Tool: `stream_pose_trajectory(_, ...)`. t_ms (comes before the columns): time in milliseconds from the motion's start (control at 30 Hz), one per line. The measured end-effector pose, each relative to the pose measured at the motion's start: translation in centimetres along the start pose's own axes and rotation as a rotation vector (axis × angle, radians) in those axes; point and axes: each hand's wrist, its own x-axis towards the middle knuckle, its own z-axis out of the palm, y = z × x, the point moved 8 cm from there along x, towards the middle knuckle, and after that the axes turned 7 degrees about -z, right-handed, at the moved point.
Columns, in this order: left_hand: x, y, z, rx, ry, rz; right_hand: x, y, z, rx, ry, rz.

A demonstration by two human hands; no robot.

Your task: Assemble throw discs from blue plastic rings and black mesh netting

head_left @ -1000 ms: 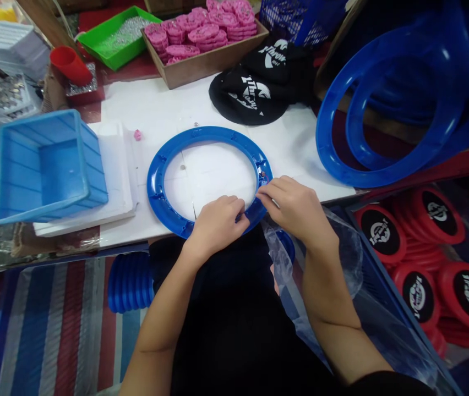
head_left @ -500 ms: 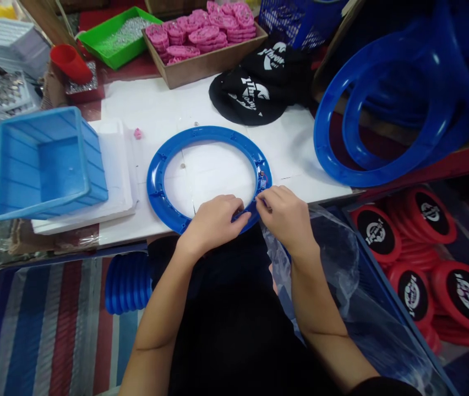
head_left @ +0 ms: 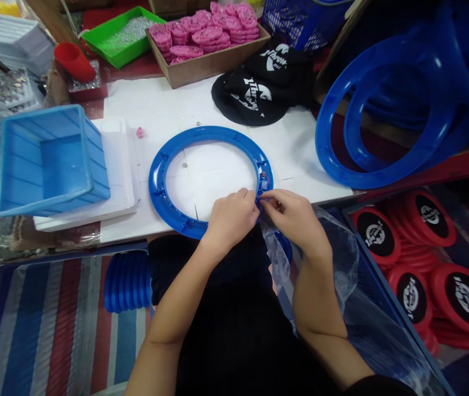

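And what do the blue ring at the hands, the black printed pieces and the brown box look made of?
Blue ring: plastic, most likely; glossy highlights, moulded posts.
Black printed pieces: probably fabric; matt, soft-looking surface.
Brown box: cardboard or thin wood; dull, straight walls leave it open.

White sheeting (head_left: pixel 156 102) is covering a red worktable (head_left: pixel 141 67)
Striped fabric (head_left: pixel 61 324) is lying below its front edge, towards the left.

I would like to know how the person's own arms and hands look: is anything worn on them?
The left hand and right hand wear no gloves, and no watch or bracelet shows on the bare forearms. A black sleeve on the right arm ends above the elbow; no left sleeve is in view. The top is black too.
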Motion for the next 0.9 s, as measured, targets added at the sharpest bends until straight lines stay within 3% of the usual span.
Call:
stream_pose_trajectory(100, -0.4, -0.4, -0.1, -0.015, -0.011, 0.05, -0.5, 0.2, -1.2, 0.058, 0.036, -0.009)
stream_pose_trajectory(267, -0.7, -1.2, -0.3, -0.083, -0.029, 0.111, -0.1, -1.0, -1.9, -0.085, 0.072, -0.084)
stream_pose_trajectory(533, -1.4, -1.4, -0.1, -0.148, -0.051, 0.219, 2.2, -1.0, -0.8, -0.275, -0.134, -0.05)
stream_pose_trajectory(667, -1.7, -1.9, -0.5, -0.173, -0.088, 0.267, 1.9, -1.3, -0.4, -0.301, -0.139, -0.01)
stream_pose_trajectory(767, -1.7, -1.9, -0.9, -0.189, -0.146, 0.249, 1.6, -1.6, -0.3, -0.285, -0.097, 0.013)
stream_pose_trajectory(900, -1.0, -0.8, -1.0, -0.047, -0.148, 0.124, 1.3, -1.4, 0.0, -0.246, -0.096, 0.032)
